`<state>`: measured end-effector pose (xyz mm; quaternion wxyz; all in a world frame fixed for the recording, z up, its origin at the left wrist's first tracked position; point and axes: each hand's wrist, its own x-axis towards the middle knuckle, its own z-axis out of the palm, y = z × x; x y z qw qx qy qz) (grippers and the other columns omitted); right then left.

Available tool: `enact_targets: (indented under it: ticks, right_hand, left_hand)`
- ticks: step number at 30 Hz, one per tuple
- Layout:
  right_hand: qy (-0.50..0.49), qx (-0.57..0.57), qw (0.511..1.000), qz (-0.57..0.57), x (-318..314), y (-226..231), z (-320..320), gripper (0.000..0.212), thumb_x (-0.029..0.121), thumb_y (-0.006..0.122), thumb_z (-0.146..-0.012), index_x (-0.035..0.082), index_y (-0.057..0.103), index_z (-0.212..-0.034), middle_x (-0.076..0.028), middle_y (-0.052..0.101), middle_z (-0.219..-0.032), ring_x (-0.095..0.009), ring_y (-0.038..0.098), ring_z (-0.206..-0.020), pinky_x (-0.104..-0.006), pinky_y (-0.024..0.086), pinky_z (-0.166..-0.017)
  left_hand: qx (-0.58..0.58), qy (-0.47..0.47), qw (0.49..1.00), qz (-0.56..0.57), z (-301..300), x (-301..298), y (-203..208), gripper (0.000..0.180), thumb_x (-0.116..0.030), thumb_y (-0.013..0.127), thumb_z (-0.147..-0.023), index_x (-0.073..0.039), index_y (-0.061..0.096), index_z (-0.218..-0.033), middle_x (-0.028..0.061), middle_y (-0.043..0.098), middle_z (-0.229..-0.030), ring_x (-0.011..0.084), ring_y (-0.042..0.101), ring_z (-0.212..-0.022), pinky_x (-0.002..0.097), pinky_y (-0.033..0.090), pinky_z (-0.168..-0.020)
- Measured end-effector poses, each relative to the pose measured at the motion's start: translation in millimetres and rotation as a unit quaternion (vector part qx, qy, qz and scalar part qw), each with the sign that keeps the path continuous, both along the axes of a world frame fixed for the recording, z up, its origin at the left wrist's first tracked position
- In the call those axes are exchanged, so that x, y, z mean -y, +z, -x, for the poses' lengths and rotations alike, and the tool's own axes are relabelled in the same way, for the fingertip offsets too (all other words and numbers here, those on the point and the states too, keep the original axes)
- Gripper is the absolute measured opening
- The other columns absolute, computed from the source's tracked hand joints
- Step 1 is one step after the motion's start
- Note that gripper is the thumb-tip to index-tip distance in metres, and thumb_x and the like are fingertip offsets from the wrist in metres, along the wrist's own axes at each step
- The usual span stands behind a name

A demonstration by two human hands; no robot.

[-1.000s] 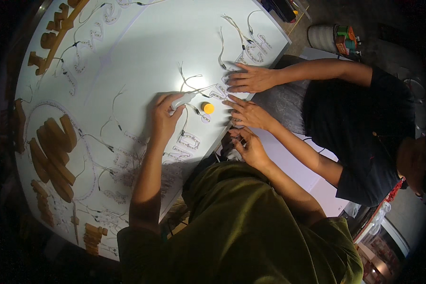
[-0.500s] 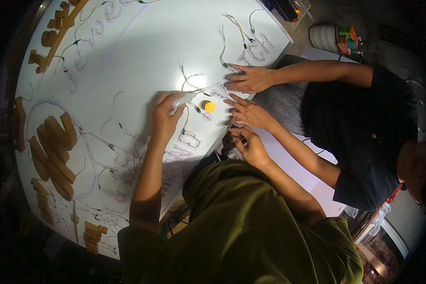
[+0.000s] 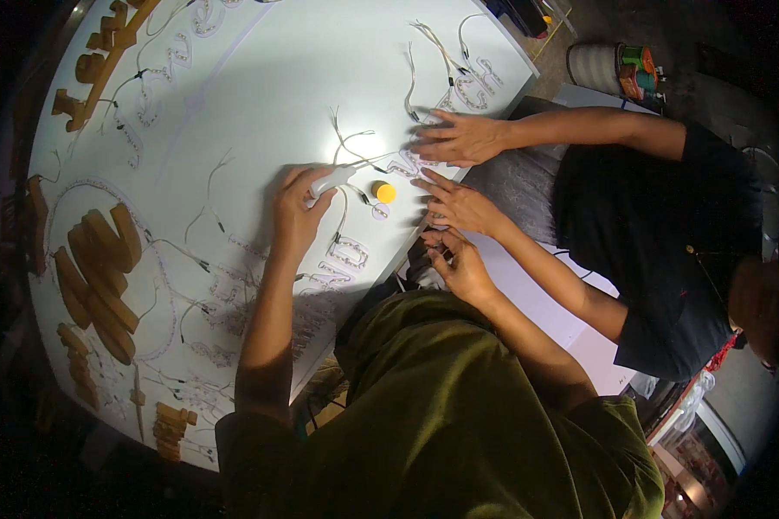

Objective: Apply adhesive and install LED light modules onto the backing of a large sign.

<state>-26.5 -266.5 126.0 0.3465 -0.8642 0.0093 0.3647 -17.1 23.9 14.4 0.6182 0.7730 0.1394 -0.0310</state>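
My left hand is closed around a small white squeeze bottle, its thin tip pointing toward the wired letter. Just right of it, a yellow cap stands on the white board, beside a small disc with lights. At the board's near right edge is my right hand, fingers curled in a pinch; what they hold, if anything, cannot be made out. Opposite, a co-worker's two hands lie spread over the letter pieces.
Lit letter pieces with loose wires spread over the board. Brown cut-out shapes lie stacked at the left. The co-worker in a dark shirt leans in from the right. Wire spools stand beyond, at the upper right.
The bottle in my left hand has shifted very slightly left. The co-worker's hands have barely moved, and my right hand keeps its place.
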Motion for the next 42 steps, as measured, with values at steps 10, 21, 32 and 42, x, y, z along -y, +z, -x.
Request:
enact_targets:
  ticks: [10,21,32,42]
  right_hand:
    - [0.013,0.027,1.0,-0.006,0,-2,-1,0.031,0.004,0.065,-0.094,-0.001,0.066,-0.125,-0.017,0.068,-0.113,-0.031,0.068,-0.107,-0.0383,0.053,-0.095]
    - [0.004,0.028,0.999,-0.026,-1,-6,0,0.031,0.004,0.065,-0.094,-0.002,0.067,-0.125,-0.017,0.068,-0.113,-0.031,0.069,-0.101,-0.0376,0.053,-0.093]
    - [0.022,0.025,0.999,-0.016,7,-12,2,0.031,0.004,0.065,-0.096,-0.001,0.066,-0.127,-0.015,0.068,-0.122,-0.027,0.066,-0.113,-0.0356,0.05,-0.1]
    - [-0.02,0.011,0.999,-0.042,3,-9,1,0.031,0.004,0.065,-0.096,-0.001,0.066,-0.126,-0.015,0.068,-0.121,-0.026,0.066,-0.111,-0.0353,0.051,-0.097]
  left_hand:
    - [-0.017,0.025,0.996,0.078,4,-8,-7,0.034,0.002,0.076,-0.087,-0.006,0.074,-0.12,0.0088,0.068,-0.114,0.0193,0.067,-0.097,0.03,0.054,-0.08]
    - [-0.015,0.012,0.998,0.058,-5,3,-5,0.035,0.003,0.077,-0.085,-0.006,0.074,-0.119,0.0092,0.067,-0.114,0.0201,0.067,-0.099,0.0303,0.055,-0.079]
    - [-0.021,-0.002,0.999,0.041,-3,3,-10,0.036,0.001,0.078,-0.085,-0.009,0.074,-0.12,0.0076,0.067,-0.115,0.0207,0.065,-0.096,0.0314,0.055,-0.077]
    - [0.002,0.004,1.0,0.029,1,-10,3,0.036,0.002,0.077,-0.085,-0.008,0.074,-0.12,0.0083,0.068,-0.112,0.0209,0.065,-0.094,0.0315,0.054,-0.078]
